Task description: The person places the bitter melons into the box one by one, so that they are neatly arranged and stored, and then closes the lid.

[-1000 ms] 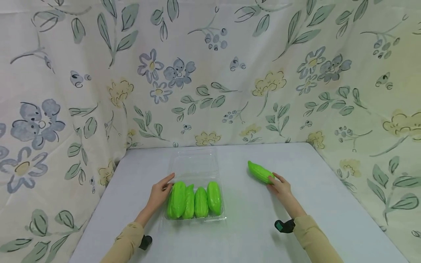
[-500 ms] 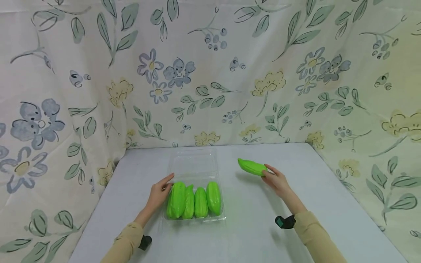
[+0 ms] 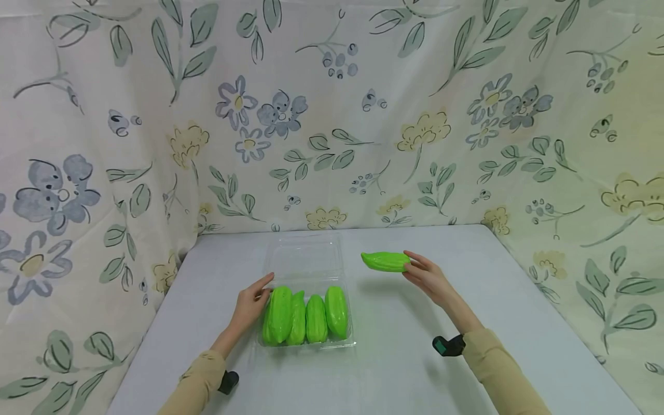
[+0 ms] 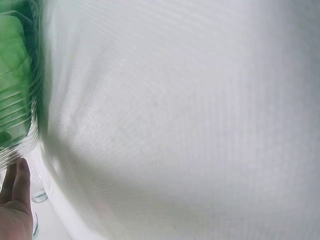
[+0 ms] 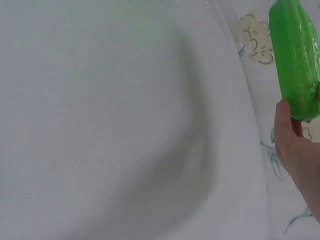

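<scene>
My right hand (image 3: 429, 279) holds a bright green bitter melon (image 3: 385, 261) by its blunt end, above the table and right of the box. The pointed end faces left. In the right wrist view, the fingers lie along the lower end of the melon (image 5: 296, 60). A hinged clear plastic box (image 3: 339, 347) stands on the table with its lid laid back, and several more bitter melons (image 3: 316, 320) sit side by side in it. My left hand (image 3: 250, 304) touches the box at its back left corner. The left wrist view shows straight fingers (image 4: 21, 182) against the ribbed wall.
The box's transparent lid (image 3: 306, 256) lies behind it on the white-covered table (image 3: 394, 369). A floral curtain (image 3: 332, 115) hangs at the table's back and sides. A dark wrist device (image 3: 448, 346) is on the right forearm.
My right hand has lifted the bitter melon off the table and carried it left, toward the box. The melon has turned to lie nearly level. My left hand stays at the box.
</scene>
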{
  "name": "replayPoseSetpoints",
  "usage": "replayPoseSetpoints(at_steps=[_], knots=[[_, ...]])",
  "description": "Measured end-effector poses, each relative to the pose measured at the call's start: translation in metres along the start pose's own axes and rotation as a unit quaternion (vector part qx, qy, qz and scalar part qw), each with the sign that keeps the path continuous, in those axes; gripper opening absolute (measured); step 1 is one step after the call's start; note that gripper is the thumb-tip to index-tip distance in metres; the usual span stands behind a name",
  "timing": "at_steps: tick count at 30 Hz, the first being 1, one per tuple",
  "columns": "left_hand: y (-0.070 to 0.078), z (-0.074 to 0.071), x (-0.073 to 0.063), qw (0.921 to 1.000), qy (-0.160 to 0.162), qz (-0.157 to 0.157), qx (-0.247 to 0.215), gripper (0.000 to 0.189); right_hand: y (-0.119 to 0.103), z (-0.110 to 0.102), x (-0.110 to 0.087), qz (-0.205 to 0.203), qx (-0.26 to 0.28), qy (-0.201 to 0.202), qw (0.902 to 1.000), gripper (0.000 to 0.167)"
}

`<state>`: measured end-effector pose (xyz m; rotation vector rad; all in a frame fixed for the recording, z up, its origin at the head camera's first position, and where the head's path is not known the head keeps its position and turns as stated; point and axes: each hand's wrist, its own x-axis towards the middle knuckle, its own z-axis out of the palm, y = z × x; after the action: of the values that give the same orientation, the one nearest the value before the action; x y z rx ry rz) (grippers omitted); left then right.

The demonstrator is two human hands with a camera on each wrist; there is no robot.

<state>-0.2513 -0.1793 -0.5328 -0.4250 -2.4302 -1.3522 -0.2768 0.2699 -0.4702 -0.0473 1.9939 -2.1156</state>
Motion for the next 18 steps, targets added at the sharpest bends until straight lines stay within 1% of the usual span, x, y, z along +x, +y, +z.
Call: replayPoseSetpoints(at_steps=[4, 8, 11, 18], knots=[[0.0, 0.0, 0.0, 1.0, 0.006, 0.005, 0.004, 0.039, 0.0, 0.007, 0.004, -0.017, 0.002, -0.017, 0.9997, 0.057], [0.0, 0.0, 0.0, 1.0, 0.006, 0.006, 0.004, 0.04, 0.0, 0.017, 0.005, -0.021, 0.019, -0.034, 0.999, 0.057], [0.0, 0.0, 0.0, 1.0, 0.001, 0.007, 0.003, 0.04, 0.0, 0.023, 0.005, -0.023, 0.019, -0.05, 0.9983, 0.057], [0.0, 0.0, 0.0, 1.0, -0.001, 0.0, 0.001, 0.04, -0.005, 0.032, 0.006, -0.035, -0.007, -0.076, 0.9965, 0.055]])
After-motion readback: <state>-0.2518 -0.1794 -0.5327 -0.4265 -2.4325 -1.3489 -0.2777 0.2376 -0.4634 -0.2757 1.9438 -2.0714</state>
